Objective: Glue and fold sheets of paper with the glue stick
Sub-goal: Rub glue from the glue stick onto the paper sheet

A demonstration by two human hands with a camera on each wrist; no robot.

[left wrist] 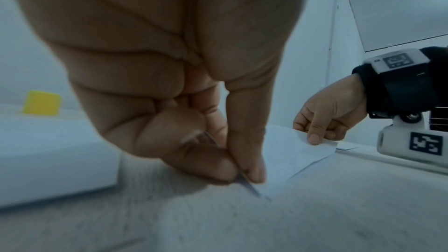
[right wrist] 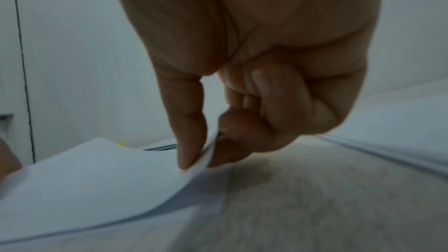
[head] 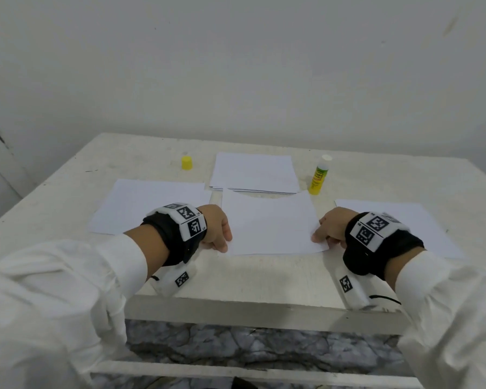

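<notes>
Both hands [head: 215, 226] [head: 331, 226] pinch middle sheet [head: 272, 223]; glue stick [head: 318, 176] beyond.

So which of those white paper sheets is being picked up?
The middle white sheet: both hands pinch its near corners; the others lie untouched.

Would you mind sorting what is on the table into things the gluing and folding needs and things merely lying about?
In use:
centre sheet, pinched by left hand and right hand
glue stick
paper stack

Lying about:
yellow cap
left sheet
right sheet
</notes>
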